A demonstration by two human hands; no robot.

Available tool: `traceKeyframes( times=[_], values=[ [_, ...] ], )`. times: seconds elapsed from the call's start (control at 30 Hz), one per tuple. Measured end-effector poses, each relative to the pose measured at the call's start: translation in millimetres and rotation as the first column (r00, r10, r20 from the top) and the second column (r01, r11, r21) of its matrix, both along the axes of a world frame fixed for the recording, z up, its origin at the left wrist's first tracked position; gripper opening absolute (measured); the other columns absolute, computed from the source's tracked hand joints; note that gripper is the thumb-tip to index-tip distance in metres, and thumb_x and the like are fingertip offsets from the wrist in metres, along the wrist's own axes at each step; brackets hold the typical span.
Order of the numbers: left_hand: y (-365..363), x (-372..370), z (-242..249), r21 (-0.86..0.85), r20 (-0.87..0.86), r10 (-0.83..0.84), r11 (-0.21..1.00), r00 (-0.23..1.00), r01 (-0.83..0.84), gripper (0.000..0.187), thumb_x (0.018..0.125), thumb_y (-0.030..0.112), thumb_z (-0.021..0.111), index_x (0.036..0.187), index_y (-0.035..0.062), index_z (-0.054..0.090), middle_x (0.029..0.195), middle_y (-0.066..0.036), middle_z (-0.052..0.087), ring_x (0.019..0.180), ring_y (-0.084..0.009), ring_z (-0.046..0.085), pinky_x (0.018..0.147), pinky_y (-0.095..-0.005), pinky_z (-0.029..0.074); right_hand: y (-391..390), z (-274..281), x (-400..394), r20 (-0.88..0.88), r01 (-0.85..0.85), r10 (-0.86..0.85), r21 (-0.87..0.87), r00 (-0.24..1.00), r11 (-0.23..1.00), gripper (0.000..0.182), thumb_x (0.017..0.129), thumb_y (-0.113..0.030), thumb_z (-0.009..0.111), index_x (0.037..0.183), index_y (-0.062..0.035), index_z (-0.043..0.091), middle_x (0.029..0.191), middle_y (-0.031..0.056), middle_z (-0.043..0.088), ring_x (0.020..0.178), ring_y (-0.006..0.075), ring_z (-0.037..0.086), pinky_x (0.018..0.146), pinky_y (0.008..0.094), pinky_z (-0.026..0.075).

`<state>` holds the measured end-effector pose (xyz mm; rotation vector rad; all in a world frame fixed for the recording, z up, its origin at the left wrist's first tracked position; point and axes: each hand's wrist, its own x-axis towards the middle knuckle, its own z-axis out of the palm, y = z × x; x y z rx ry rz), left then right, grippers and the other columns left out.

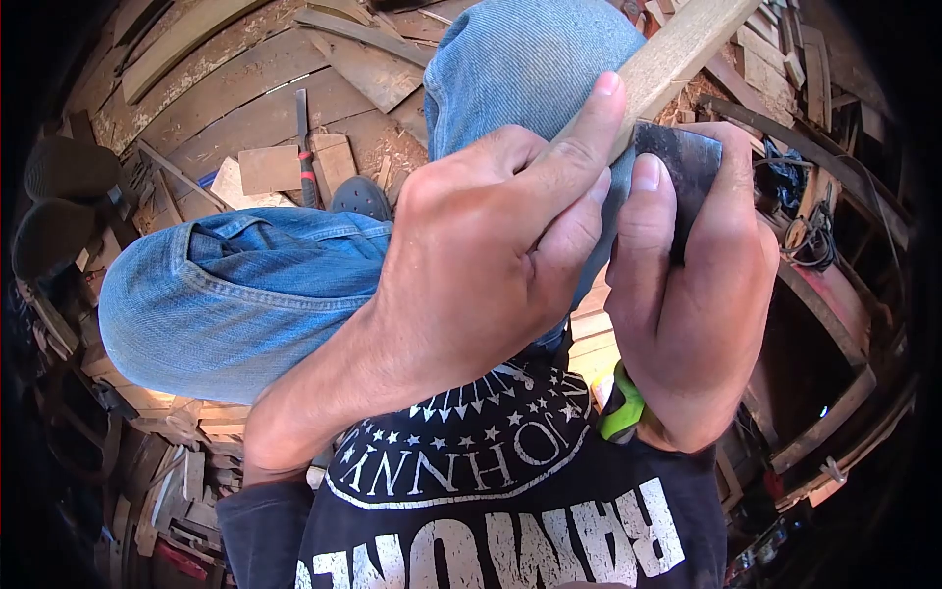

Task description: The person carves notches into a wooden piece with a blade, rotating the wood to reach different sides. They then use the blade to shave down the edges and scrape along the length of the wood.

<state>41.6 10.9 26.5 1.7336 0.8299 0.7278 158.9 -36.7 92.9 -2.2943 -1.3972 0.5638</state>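
Observation:
A pale wooden strip (677,64) slants up to the top right. My left hand (481,245) is closed around its near end, with the index finger laid along its side. My right hand (692,285) pinches a dark, flat metal blade (682,162) between thumb and bent fingers. The blade's top edge sits close beside the strip, near my left fingertips. Beneath the strip is a knee in blue jeans (520,69). A bright green and black item (623,402) shows by my right wrist, partly hidden.
On the plank floor lie a long tool with a red and black handle (308,177), a flat wood piece (270,170) and shavings. A dark clog (361,198) is beside them. Wood offcuts (186,44) are scattered around, and a coil of wire (810,240) hangs at the right.

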Motion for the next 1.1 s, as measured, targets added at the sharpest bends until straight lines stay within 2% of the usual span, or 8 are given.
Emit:
traceKeyframes(
  times=[0.1, 0.37, 0.7, 0.97, 1.1],
  values=[
    [-0.5, 0.8, -2.4, 0.023, 0.028, 0.014, 1.000, 1.000, -0.014, 0.048, 0.089, 0.000, 0.065, 0.137, 0.0030, 0.060, 0.068, -0.010, 0.058, 0.060, -0.0156, 0.054, 0.059, -0.0292, 0.045, 0.0, 1.3, -1.2, -0.006, 0.002, -0.002, -0.004, 1.000, 1.000, 0.016, 0.098, -0.009, 0.053, 0.107, 0.0046, 0.052, 0.067, 0.0142, 0.062, 0.058, 0.0239, 0.065, 0.055, 0.0329, 0.048],
    [0.1, 1.4, -2.6, 0.031, 0.026, 0.022, 0.999, 0.999, -0.022, 0.048, 0.089, 0.000, 0.065, 0.136, 0.0037, 0.060, 0.066, -0.010, 0.058, 0.058, -0.0161, 0.054, 0.058, -0.0294, 0.045, 0.1, 1.4, -4.6, 0.026, 0.021, -0.020, -0.018, 0.999, 1.000, 0.013, 0.097, -0.007, 0.054, 0.106, 0.0027, 0.052, 0.068, 0.0156, 0.062, 0.057, 0.0306, 0.064, 0.055, 0.0358, 0.048],
    [0.4, 0.2, -0.1, 0.015, 0.000, 0.014, 1.000, 1.000, -0.014, 0.048, 0.089, -0.001, 0.064, 0.136, 0.0040, 0.061, 0.068, -0.012, 0.059, 0.059, -0.0168, 0.055, 0.059, -0.0296, 0.046, -1.2, 3.7, -7.5, 0.041, 0.023, -0.020, -0.062, 0.999, 0.998, 0.015, 0.097, -0.008, 0.055, 0.107, 0.0028, 0.053, 0.071, 0.0173, 0.064, 0.062, 0.0329, 0.067, 0.058, 0.0371, 0.050],
    [0.4, -1.3, 0.0, 0.010, 0.011, 0.010, 1.000, 1.000, -0.010, 0.048, 0.089, -0.002, 0.064, 0.136, 0.0034, 0.061, 0.069, -0.012, 0.061, 0.060, -0.0162, 0.056, 0.061, -0.0285, 0.047, -3.3, 4.4, -10.1, 0.046, 0.037, -0.033, -0.088, 0.998, 0.995, 0.017, 0.096, -0.009, 0.056, 0.108, 0.0027, 0.052, 0.073, 0.0201, 0.065, 0.067, 0.0395, 0.068, 0.059, 0.0397, 0.051],
    [0.6, -1.2, 0.3, 0.021, 0.018, 0.005, 1.000, 1.000, -0.005, 0.047, 0.089, -0.002, 0.064, 0.135, 0.0034, 0.061, 0.070, -0.012, 0.062, 0.061, -0.0163, 0.057, 0.062, -0.0284, 0.047, -4.3, 4.8, -8.7, 0.050, 0.033, -0.028, -0.097, 0.998, 0.995, 0.017, 0.096, -0.009, 0.056, 0.108, 0.0027, 0.052, 0.073, 0.0203, 0.065, 0.067, 0.0392, 0.068, 0.059, 0.0402, 0.051]
  ],
)
